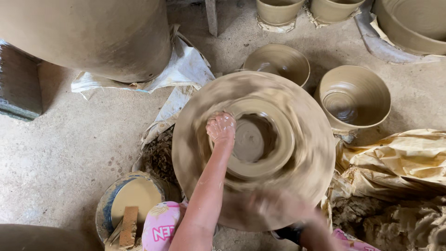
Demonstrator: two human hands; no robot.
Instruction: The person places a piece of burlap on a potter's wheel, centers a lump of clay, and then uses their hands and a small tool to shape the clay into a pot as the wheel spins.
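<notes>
A wet clay pot [258, 139] turns on a round potter's wheel [253, 148] at the centre of the head view. My left hand [221, 128], coated in slip, presses on the pot's left rim with the fingers curled over the wall. My right hand [274, 207] is a blur low over the wheel's near edge; I cannot tell whether it touches the wheel or holds anything.
Two finished clay bowls [278, 62] [355, 95] stand behind the wheel, more pots [278, 11] along the back. A huge clay vessel [88, 37] fills the upper left. A bucket of slip [132, 200] with a wooden tool sits lower left. Crumpled paper and raw clay [399, 186] lie right.
</notes>
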